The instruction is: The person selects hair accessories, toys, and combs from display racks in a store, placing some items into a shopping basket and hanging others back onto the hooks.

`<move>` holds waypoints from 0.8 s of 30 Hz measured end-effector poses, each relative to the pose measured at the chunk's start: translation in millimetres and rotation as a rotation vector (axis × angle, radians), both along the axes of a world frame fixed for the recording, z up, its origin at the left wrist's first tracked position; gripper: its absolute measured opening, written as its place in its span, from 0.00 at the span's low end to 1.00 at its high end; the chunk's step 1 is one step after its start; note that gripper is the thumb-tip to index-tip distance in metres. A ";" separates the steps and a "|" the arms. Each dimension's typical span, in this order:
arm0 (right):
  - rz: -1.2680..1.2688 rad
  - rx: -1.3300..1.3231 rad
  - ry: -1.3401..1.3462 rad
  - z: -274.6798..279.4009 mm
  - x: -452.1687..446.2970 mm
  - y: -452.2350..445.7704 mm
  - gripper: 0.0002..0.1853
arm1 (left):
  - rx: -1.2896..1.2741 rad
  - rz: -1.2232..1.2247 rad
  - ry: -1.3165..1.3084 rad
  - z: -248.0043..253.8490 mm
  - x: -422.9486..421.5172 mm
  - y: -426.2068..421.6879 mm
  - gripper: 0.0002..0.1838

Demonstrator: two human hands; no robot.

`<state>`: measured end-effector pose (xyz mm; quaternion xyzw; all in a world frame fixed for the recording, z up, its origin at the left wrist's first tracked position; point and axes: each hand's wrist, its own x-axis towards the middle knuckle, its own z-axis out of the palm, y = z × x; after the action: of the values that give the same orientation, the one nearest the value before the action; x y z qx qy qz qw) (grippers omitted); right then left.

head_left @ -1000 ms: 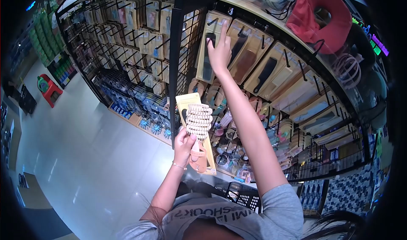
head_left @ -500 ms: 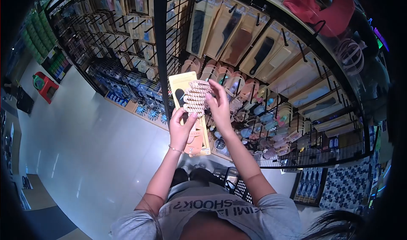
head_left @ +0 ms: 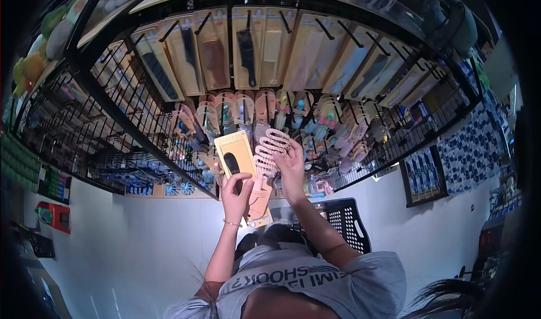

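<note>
My left hand (head_left: pixel 235 198) is closed around the lower part of a yellow package (head_left: pixel 242 150) with a dark handle-shaped item in it, probably a comb or brush. My right hand (head_left: pixel 291 171) grips the side of a pink hairbrush (head_left: pixel 270 150) whose head is made of wavy loops. The brush lies tilted alongside the package, its lower end behind an orange card (head_left: pixel 259 202). Fingers of my left hand are close to the brush's handle end; whether they hold it too I cannot tell.
Ahead, a black wire rack (head_left: pixel 135 127) carries packaged combs (head_left: pixel 245 54) on hooks, with several carded brushes (head_left: pixel 265 102) below. A black perforated basket (head_left: pixel 352 223) is near my legs. A red stool-like item (head_left: pixel 53 216) sits at the left.
My view has turned right to face the rack squarely. The brush has moved right of the package and shows more of its loops; my left thumb has left its head.
</note>
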<state>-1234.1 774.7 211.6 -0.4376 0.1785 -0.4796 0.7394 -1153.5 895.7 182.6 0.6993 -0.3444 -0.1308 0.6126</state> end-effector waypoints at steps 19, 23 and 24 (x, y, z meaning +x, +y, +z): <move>0.041 0.493 0.224 -117.7 -101.6 -25.8 0.22 | -0.005 0.058 0.214 -29.3 -23.9 -17.3 0.12; 0.150 0.468 0.398 -126.3 -98.7 -6.9 0.23 | 0.002 0.095 0.312 -31.5 -10.3 0.1 0.12; 0.174 0.429 0.423 -129.0 -99.1 -6.8 0.22 | -0.011 0.134 0.338 -34.5 -5.7 4.0 0.12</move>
<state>-1333.2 767.9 82.6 -0.3752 0.3874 -0.2640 0.7996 -1159.2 899.7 148.1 0.6853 -0.1900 -0.2035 0.6729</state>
